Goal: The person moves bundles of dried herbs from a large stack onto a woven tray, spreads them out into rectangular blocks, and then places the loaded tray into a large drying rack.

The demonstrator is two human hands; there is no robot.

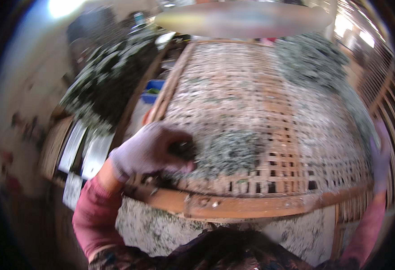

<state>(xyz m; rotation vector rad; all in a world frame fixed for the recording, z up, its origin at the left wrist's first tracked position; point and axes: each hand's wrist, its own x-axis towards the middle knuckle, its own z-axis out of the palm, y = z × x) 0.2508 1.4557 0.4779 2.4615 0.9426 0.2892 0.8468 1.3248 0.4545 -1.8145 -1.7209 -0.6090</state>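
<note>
A large woven bamboo tray (231, 91) in a wooden frame lies before me, dusted with pale powder. My left hand (157, 148), in a pale purple glove, is curled over the tray's near left part, around something dark that I cannot make out. Just right of it lies a small heap of grey-green leafy material (232, 153). My right hand (380, 155), gloved alike, is at the tray's right edge against a pale greenish sheet or cloth (357, 101); blur hides whether its fingers grip it. A bigger grey-green heap (312, 62) sits at the far right of the tray.
Another large grey-green mass (113, 74) stands to the left, beyond a wooden rail. A blue plastic container (151, 91) with something green in it is beside the tray's left frame. Slatted racks (379, 84) stand at the right. The tray's near wooden edge (238, 206) crosses in front of my body.
</note>
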